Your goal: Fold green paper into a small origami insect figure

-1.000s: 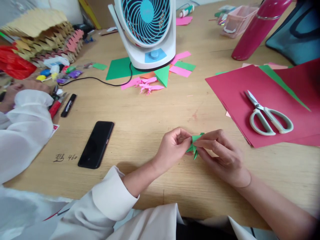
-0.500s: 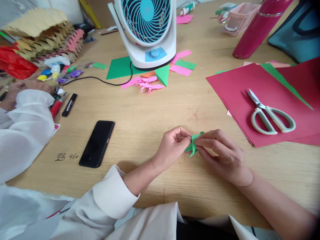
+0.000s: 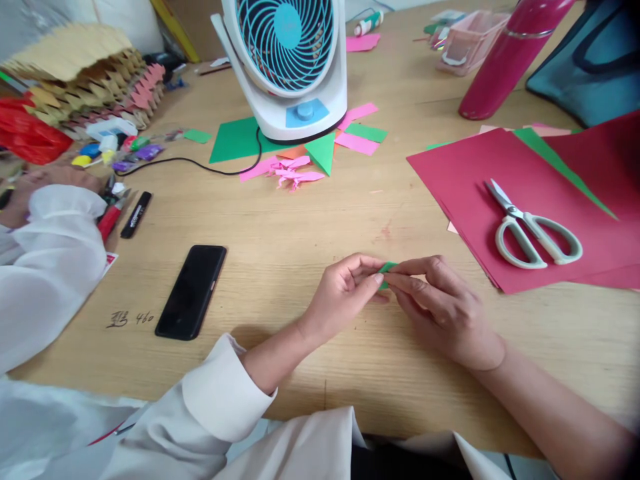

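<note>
Shifted since earlier, the folded green paper [image 3: 387, 267] shows just a sliver, pinched by left hand [image 3: 343, 290] and right hand [image 3: 445, 313].

Folded matt green paper [image 3: 388, 267] and a glossy black rectangular phone [image 3: 191, 293] appear in front of a smooth white-and-blue plastic fan [image 3: 289, 63], with matt red paper sheets [image 3: 460, 190] to its right.

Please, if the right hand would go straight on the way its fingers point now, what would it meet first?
First the green paper, which the right hand touches, and right behind it the left hand; exact depth is hard to judge from this one view.
</note>
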`<state>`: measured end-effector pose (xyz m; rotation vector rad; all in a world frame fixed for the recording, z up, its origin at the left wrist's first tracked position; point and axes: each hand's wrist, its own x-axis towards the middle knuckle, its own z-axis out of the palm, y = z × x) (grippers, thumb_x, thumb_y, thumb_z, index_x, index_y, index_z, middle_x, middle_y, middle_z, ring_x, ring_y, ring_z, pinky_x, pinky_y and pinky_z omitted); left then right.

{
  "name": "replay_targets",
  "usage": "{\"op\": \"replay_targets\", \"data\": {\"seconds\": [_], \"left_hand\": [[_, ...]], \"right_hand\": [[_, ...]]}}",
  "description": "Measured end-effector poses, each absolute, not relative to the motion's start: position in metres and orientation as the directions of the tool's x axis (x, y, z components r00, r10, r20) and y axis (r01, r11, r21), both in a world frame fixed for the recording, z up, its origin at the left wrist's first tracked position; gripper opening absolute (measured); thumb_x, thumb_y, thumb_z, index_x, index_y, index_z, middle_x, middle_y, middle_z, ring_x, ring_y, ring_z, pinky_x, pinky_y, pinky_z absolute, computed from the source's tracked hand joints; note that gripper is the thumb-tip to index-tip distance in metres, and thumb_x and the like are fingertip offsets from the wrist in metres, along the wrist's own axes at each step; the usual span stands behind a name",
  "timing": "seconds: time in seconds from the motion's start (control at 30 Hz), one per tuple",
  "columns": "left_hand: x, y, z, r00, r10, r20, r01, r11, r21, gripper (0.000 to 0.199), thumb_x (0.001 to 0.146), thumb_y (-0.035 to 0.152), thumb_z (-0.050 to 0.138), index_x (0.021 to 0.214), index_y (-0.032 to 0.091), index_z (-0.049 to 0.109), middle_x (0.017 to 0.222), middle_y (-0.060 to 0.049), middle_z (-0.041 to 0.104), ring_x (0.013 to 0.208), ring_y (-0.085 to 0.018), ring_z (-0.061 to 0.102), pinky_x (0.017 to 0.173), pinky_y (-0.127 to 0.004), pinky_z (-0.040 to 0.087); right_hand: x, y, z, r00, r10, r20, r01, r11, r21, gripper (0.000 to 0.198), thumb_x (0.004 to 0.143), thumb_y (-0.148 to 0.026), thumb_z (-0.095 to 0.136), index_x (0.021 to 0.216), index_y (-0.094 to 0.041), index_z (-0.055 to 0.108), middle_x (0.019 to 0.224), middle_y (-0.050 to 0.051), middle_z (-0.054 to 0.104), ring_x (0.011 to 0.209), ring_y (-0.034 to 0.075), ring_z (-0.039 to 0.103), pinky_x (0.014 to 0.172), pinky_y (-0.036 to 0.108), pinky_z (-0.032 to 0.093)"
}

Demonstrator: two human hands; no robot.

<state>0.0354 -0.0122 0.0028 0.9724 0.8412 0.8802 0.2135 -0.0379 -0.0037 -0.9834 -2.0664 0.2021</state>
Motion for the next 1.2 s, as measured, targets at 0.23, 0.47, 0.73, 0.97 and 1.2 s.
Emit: {"op": "replay_targets", "data": {"seconds": [0.23, 0.47, 0.73, 0.97, 1.2], "left_hand": [[0.034, -0.01, -0.003, 0.339, 0.934, 0.109, -0.02, -0.109, 0.994, 0.018, 0.089, 0.012, 0.059, 0.102, 0.015, 0.071, 0.104, -0.007, 0.068, 0.095, -0.015, 0.066, 0.082, -0.025, 0.058], [0.028, -0.011, -0.003, 0.362, 0.913, 0.188, 0.195, -0.272, 0.943, 0.017, 0.089, 0.012, 0.056, 0.101, 0.018, 0.066, 0.096, -0.004, 0.071, 0.083, -0.013, 0.067, 0.075, -0.022, 0.052], [0.028, -0.01, 0.004, 0.349, 0.913, 0.211, 0.206, -0.294, 0.933, 0.005, 0.089, 0.018, 0.062, 0.092, 0.018, 0.066, 0.09, -0.004, 0.069, 0.082, -0.013, 0.064, 0.074, -0.022, 0.051], [0.028, -0.009, 0.007, 0.355, 0.902, 0.245, 0.152, -0.314, 0.937, 0.005, 0.089, 0.019, 0.064, 0.086, 0.016, 0.067, 0.084, -0.004, 0.067, 0.079, -0.013, 0.062, 0.071, -0.023, 0.05], [0.028, -0.009, 0.004, 0.37, 0.892, 0.259, 0.154, -0.333, 0.93, 0.003, 0.088, 0.018, 0.064, 0.086, 0.018, 0.066, 0.084, -0.003, 0.066, 0.08, -0.013, 0.063, 0.072, -0.023, 0.051]], "right_hand": [[0.217, -0.034, 0.004, -0.256, 0.76, 0.598, 0.629, 0.6, -0.494, 0.03, 0.084, -0.006, 0.066, 0.111, -0.02, 0.064, 0.098, 0.01, 0.062, 0.09, 0.023, 0.06, 0.075, 0.039, 0.05], [0.217, -0.032, 0.002, -0.21, 0.868, 0.45, 0.508, 0.49, -0.709, 0.012, 0.091, -0.015, 0.061, 0.098, -0.024, 0.06, 0.092, 0.005, 0.062, 0.086, 0.02, 0.062, 0.073, 0.036, 0.052], [0.217, -0.032, -0.003, -0.191, 0.884, 0.426, 0.401, 0.466, -0.788, 0.007, 0.091, -0.015, 0.063, 0.093, -0.022, 0.063, 0.088, 0.004, 0.062, 0.081, 0.017, 0.061, 0.07, 0.032, 0.05], [0.218, -0.032, -0.002, -0.18, 0.89, 0.419, 0.375, 0.456, -0.807, 0.007, 0.091, -0.016, 0.063, 0.093, -0.023, 0.064, 0.087, 0.004, 0.062, 0.081, 0.017, 0.06, 0.071, 0.033, 0.05], [0.218, -0.032, -0.003, -0.196, 0.88, 0.433, 0.323, 0.475, -0.819, 0.012, 0.089, -0.013, 0.064, 0.095, -0.023, 0.066, 0.087, 0.003, 0.063, 0.08, 0.017, 0.06, 0.071, 0.033, 0.049]]}}
